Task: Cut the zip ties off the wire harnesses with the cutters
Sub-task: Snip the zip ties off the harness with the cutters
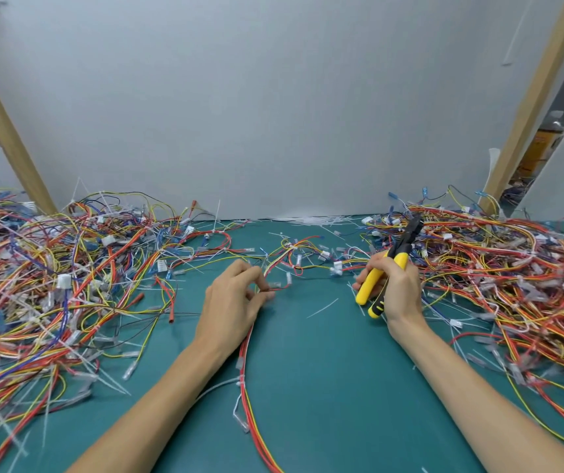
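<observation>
Item: left hand (236,298) pinching the red-and-yellow harness (248,401) on the green mat (314,370), right hand (400,290) gripping idle yellow cutters (370,285); risk: blades nicking wire beside a zip tie (236,383).

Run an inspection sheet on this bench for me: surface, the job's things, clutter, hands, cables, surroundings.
Surface: green mat, wires heaped on both sides.
Job's things: yellow-handled cutters; red and yellow harness running toward the camera, a white zip tie on it.
Clutter: white offcuts scattered over the mat.
Hands: left hand pinches the harness; right hand grips the cutters, tip pointing away, off the wires.
Cables: tangled left pile and right pile.
Surroundings: grey wall, wooden posts at either side.
</observation>
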A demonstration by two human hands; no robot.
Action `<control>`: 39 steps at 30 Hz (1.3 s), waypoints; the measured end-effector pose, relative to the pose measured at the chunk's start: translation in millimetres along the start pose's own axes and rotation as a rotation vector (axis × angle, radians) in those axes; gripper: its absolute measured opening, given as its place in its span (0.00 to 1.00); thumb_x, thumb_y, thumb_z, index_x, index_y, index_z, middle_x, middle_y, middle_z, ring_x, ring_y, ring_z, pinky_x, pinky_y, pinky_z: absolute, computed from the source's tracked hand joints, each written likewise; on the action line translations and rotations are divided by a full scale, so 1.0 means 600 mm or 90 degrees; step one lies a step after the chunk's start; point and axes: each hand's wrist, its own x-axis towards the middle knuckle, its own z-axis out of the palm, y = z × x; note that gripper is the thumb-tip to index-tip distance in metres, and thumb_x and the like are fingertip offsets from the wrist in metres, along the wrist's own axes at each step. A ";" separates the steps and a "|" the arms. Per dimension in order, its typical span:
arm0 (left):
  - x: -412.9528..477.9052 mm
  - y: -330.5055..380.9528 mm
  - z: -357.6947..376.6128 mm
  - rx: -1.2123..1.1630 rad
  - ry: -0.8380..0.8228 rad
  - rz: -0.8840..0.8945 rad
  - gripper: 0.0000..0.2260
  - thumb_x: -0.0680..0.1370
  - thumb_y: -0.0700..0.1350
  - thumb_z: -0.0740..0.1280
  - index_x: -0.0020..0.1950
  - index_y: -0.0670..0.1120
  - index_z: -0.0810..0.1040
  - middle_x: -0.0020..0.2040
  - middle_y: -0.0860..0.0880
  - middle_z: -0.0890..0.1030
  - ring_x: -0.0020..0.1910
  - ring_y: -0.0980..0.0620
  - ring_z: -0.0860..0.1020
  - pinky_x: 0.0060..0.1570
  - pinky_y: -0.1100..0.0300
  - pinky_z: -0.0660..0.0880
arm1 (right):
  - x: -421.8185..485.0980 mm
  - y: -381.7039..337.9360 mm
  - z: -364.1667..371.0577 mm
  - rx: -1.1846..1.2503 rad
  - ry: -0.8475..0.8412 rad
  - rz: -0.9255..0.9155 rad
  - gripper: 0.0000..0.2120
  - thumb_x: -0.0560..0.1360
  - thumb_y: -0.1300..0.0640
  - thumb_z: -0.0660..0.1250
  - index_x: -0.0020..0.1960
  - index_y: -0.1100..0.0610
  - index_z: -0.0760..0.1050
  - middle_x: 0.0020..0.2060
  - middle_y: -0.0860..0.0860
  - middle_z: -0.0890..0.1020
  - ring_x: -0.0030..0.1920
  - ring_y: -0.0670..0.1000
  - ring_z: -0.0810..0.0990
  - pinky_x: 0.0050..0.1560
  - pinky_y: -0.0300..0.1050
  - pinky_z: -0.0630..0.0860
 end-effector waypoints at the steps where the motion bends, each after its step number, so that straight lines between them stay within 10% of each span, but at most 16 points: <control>1: 0.001 0.001 -0.001 -0.032 -0.008 -0.003 0.08 0.71 0.41 0.76 0.37 0.48 0.78 0.44 0.54 0.75 0.33 0.61 0.79 0.38 0.62 0.73 | 0.000 0.000 0.001 0.002 0.000 0.002 0.08 0.64 0.55 0.66 0.37 0.60 0.75 0.26 0.56 0.79 0.28 0.56 0.78 0.39 0.53 0.79; 4: 0.003 0.008 -0.003 -0.126 -0.010 -0.024 0.05 0.69 0.40 0.78 0.37 0.45 0.83 0.43 0.52 0.78 0.36 0.60 0.80 0.37 0.73 0.72 | 0.000 -0.001 0.000 -0.001 -0.005 0.003 0.07 0.64 0.55 0.66 0.37 0.60 0.75 0.27 0.57 0.79 0.29 0.57 0.78 0.37 0.51 0.79; 13: 0.017 -0.001 -0.010 -0.230 -0.010 -0.212 0.12 0.71 0.42 0.76 0.29 0.45 0.78 0.34 0.53 0.81 0.30 0.60 0.79 0.39 0.63 0.75 | 0.000 -0.003 0.001 -0.040 -0.037 -0.022 0.07 0.64 0.57 0.65 0.29 0.57 0.75 0.24 0.58 0.75 0.25 0.55 0.75 0.32 0.50 0.76; 18: 0.019 0.007 -0.014 -0.375 0.027 -0.379 0.15 0.64 0.41 0.81 0.42 0.42 0.76 0.37 0.48 0.83 0.30 0.54 0.80 0.32 0.68 0.74 | -0.002 -0.004 0.002 -0.041 -0.040 -0.020 0.09 0.65 0.56 0.65 0.27 0.54 0.77 0.24 0.58 0.76 0.26 0.54 0.76 0.35 0.52 0.76; 25: 0.045 0.014 -0.048 -0.859 -0.212 -0.635 0.08 0.73 0.37 0.68 0.50 0.36 0.80 0.48 0.39 0.85 0.42 0.48 0.85 0.36 0.63 0.81 | -0.004 -0.005 0.003 -0.041 -0.031 -0.019 0.06 0.64 0.56 0.65 0.30 0.56 0.75 0.26 0.57 0.78 0.27 0.56 0.77 0.38 0.53 0.78; 32: 0.048 0.003 -0.079 -0.827 -0.476 -0.442 0.22 0.72 0.31 0.64 0.67 0.39 0.74 0.65 0.43 0.79 0.62 0.46 0.79 0.59 0.57 0.77 | -0.002 -0.005 0.002 -0.049 -0.036 -0.019 0.06 0.64 0.56 0.65 0.33 0.59 0.76 0.27 0.57 0.78 0.29 0.56 0.77 0.36 0.50 0.79; 39: 0.058 0.028 -0.079 -0.645 -0.277 -0.223 0.27 0.66 0.32 0.75 0.63 0.47 0.78 0.61 0.48 0.82 0.54 0.55 0.81 0.49 0.66 0.77 | -0.004 -0.011 0.003 -0.071 -0.042 -0.023 0.10 0.65 0.55 0.65 0.27 0.52 0.79 0.26 0.55 0.79 0.29 0.53 0.79 0.43 0.63 0.80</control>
